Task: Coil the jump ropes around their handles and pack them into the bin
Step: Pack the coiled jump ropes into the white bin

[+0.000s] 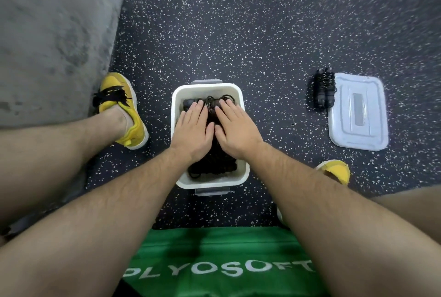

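A green padded box (214,249) with white lettering lies closest, between the person's bare legs, and both forearms reach out over it to the white bin (207,88) on the speckled floor (238,22). The left hand (194,127) and right hand (235,127) lie side by side, palms down and fingers straight, pressing flat on the dark coiled ropes (212,168) that fill the bin almost to its rim. Neither hand grips anything; they only bear down on the pile.

One more wound bundle (322,91) lies on the floor well to the right, just beside the bin's white lid (358,110), not yet packed. A yellow shoe (121,108) stands to the left of the bin, next to a grey mat (47,34).

From where I stand the ropes look light and springy: thin cord that wants to loosen and rise out of the bin, so pushing it down makes sense. The loose bundle is best taken across its middle, round the two stiff handles with the coils trapped under the fingers, so the wrap does not slip off when it is lifted
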Demonstrator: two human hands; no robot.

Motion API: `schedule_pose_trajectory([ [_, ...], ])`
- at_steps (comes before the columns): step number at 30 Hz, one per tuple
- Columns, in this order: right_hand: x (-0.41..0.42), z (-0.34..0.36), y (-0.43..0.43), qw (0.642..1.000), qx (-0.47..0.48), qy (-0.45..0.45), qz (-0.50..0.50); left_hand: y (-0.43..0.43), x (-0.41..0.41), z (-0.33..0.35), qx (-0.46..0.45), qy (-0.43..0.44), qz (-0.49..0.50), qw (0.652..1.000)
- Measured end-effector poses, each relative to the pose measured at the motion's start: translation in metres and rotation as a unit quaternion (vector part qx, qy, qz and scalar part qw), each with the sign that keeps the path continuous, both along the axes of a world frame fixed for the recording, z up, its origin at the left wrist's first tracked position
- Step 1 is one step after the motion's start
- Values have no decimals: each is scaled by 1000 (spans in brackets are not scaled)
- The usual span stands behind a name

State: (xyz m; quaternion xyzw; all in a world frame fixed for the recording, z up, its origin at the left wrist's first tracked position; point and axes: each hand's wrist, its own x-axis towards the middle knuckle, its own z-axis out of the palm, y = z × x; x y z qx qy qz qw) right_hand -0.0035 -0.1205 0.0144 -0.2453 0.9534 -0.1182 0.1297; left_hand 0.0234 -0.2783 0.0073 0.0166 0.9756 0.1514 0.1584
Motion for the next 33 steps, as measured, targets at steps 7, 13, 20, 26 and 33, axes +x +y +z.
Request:
schedule_pose_trajectory([
  [7, -18, 36, 38, 988, -35, 85, -127, 34, -31, 38, -30, 153, -23, 988],
  [13, -39, 45, 100, 955, -54, 97, -274, 106, -96, 55, 12, 158, -150, 976],
  [20, -65, 5, 196, 918, 11, 84, -387, 202, -171, 25, -13, 91, -288, 953],
  [26, -103, -46, 246, 885, 19, -11, -464, 293, -229, -29, -80, 41, -407, 909],
  [33, -137, -84, 267, 869, 4, -34, -494, 335, -289, -83, -208, 92, -505, 833],
])
